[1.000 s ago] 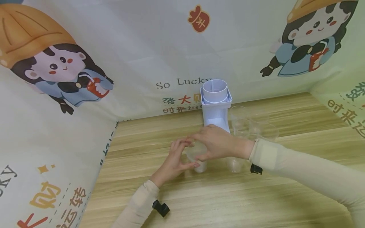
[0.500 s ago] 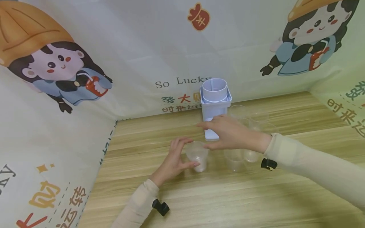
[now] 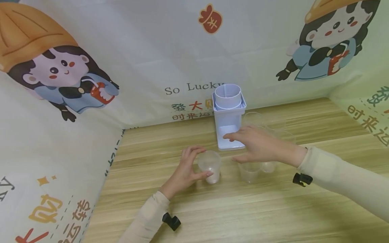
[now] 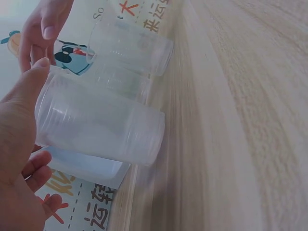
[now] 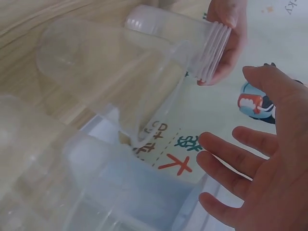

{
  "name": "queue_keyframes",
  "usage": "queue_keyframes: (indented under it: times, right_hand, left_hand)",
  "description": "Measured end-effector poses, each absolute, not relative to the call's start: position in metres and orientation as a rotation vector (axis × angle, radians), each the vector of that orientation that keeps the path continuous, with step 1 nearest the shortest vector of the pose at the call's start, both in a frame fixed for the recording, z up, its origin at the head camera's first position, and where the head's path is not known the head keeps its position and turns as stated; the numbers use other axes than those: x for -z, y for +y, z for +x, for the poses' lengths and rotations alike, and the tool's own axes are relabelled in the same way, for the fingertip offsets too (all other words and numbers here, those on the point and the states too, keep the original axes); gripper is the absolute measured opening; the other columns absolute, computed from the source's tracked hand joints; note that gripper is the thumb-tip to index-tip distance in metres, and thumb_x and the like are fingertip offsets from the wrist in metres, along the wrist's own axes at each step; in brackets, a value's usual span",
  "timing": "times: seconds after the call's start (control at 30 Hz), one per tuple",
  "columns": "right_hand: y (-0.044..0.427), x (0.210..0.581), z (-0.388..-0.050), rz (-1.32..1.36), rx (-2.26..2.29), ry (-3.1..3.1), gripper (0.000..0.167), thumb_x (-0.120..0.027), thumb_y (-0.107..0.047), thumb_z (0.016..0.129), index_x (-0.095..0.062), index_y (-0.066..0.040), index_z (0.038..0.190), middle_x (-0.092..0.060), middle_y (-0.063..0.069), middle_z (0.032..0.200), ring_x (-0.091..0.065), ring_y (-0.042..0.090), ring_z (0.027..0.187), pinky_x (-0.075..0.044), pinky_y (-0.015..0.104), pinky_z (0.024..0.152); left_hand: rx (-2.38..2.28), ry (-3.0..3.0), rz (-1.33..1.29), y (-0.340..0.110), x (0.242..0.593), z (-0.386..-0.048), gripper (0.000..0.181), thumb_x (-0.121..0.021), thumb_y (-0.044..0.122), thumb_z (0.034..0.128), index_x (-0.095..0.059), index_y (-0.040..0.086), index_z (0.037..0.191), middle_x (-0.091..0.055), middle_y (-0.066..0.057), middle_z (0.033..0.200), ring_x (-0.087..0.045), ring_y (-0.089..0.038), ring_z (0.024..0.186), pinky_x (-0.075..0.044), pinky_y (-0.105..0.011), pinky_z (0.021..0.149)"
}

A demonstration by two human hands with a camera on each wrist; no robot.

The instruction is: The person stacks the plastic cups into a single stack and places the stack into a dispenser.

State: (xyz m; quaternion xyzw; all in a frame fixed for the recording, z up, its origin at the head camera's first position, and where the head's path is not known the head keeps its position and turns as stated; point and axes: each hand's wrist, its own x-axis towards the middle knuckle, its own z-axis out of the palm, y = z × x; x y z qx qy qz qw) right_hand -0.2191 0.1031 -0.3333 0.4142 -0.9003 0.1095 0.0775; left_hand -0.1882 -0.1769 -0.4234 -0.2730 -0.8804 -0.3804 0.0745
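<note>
My left hand (image 3: 183,170) grips a stack of clear plastic cups (image 3: 213,170) standing upright on the table, thumb on the near side and fingers at the rim. Several nested rims show on that stack (image 5: 214,53) in the right wrist view. My right hand (image 3: 262,145) hovers over other clear cups, fingers spread and holding nothing. Below it stands a clear cup (image 3: 250,174), its rim partly hidden by the hand. Behind both hands is a pale lilac dispenser (image 3: 229,116) with a round tube on top and a flat base.
More clear cups (image 3: 284,135) stand at the right, partly hidden by my right forearm. A printed cloth (image 3: 152,50) walls the wooden table (image 3: 212,212) at the back and both sides. Black wrist mounts (image 3: 171,221) hang under the sleeves.
My right hand has left the cup stack, moving right with its fingers spread, and uncovered the dispenser's base. The left hand stays on the stack.
</note>
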Motion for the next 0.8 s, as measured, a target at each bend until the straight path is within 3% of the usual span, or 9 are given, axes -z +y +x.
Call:
queue_keyframes:
  times: [0.1, 0.3, 0.5, 0.8]
  right_hand:
    - [0.11, 0.337, -0.217, 1.243, -0.331, -2.71, 0.064, -0.076, -0.046, 0.081, -0.059, -0.014, 0.135, -0.072, 0.003, 0.117, -0.062, 0.026, 0.11, -0.047, 0.051, 0.098]
    - [0.126, 0.344, -0.21, 1.252, -0.344, -2.712, 0.066, -0.076, -0.048, 0.08, -0.059, -0.016, 0.135, -0.069, -0.006, 0.104, -0.056, 0.017, 0.099, -0.045, 0.045, 0.094]
    - [0.14, 0.354, -0.205, 1.266, -0.363, -2.702, 0.076, -0.081, -0.049, 0.073, -0.057, -0.014, 0.136, -0.07, 0.001, 0.12, -0.058, 0.025, 0.114, -0.043, 0.052, 0.104]
    - [0.153, 0.363, -0.2, 1.252, -0.374, -2.745, 0.082, -0.084, -0.046, 0.071, -0.054, -0.015, 0.14, -0.067, 0.003, 0.129, -0.054, 0.032, 0.126, -0.036, 0.059, 0.111]
  left_hand:
    - [1.139, -2.631, -0.822, -0.177, 0.424, -0.188, 0.073, -0.086, 0.024, 0.0761, -0.05, 0.004, 0.136, -0.043, -0.019, 0.142, -0.034, -0.035, 0.132, -0.035, -0.056, 0.107]
    - [1.124, -2.624, -0.811, -0.177, 0.426, -0.187, 0.071, -0.086, 0.025, 0.0756, -0.051, 0.006, 0.135, -0.044, -0.019, 0.142, -0.036, -0.033, 0.131, -0.036, -0.054, 0.107]
    - [1.124, -2.619, -0.803, -0.175, 0.427, -0.187, 0.07, -0.086, 0.025, 0.0761, -0.052, 0.008, 0.135, -0.044, -0.017, 0.142, -0.036, -0.033, 0.132, -0.037, -0.056, 0.108]
    - [1.146, -2.625, -0.78, -0.174, 0.428, -0.187, 0.067, -0.085, 0.025, 0.0773, -0.052, 0.009, 0.134, -0.044, -0.013, 0.141, -0.035, -0.032, 0.135, -0.036, -0.057, 0.109]
